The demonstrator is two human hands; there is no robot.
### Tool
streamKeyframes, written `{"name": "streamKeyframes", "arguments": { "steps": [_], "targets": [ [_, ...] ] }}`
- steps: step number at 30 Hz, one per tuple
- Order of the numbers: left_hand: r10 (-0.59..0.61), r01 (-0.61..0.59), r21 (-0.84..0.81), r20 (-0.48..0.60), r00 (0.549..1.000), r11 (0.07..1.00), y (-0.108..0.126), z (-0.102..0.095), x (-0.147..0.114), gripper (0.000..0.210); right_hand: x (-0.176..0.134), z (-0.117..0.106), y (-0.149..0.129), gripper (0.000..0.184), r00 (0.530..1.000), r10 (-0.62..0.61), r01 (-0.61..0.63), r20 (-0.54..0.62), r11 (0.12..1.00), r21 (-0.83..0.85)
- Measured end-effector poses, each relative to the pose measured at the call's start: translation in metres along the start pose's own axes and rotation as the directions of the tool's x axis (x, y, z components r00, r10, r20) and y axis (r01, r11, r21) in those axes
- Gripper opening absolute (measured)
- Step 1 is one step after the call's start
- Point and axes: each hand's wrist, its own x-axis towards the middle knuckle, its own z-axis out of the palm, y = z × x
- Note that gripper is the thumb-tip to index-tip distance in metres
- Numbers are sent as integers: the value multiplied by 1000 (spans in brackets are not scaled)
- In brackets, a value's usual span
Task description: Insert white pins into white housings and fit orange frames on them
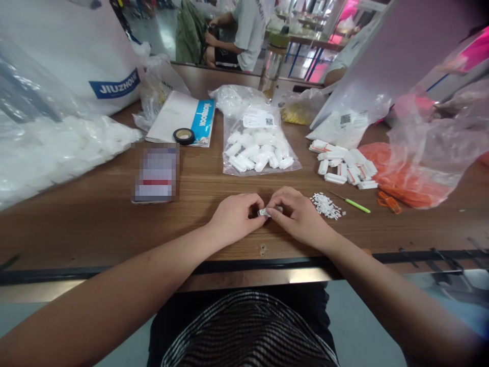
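Both hands meet over the front middle of the wooden table (214,181). Between them is a small white plastic part (262,212) with dark marks on its face. My left hand (239,214) pinches its left end with thumb and fingers. From the other side, my right hand (292,213) grips it, covering most of its right end. Just right of that hand lies a pile of tiny white pieces (327,205). Beside the pile is a thin pick with a green handle (357,205). Farther back sits a heap of white plastic parts with orange strips (349,164).
A clear bag of white parts (260,145) lies behind my hands. To the left are a blurred-out phone (156,173), black tape (184,135), a notebook (168,120) and large bags. An orange bag (408,176) and orange clips (388,202) lie right. A bottle (273,66) stands behind.
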Motion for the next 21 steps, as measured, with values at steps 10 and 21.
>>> {"name": "streamKeyframes", "arguments": {
  "steps": [10, 21],
  "targets": [
    [-2, 2, 3, 0, 1000, 1000, -1, 0, 0, 11, -4, 2, 0, 10, 992, -122, 115, -30, 979, -167],
    [-20, 20, -4, 9, 1000, 1000, 1, -1, 0, 10, -11, 1, -1, 14, 967, -253, 229, -43, 927, -296]
  ]
}}
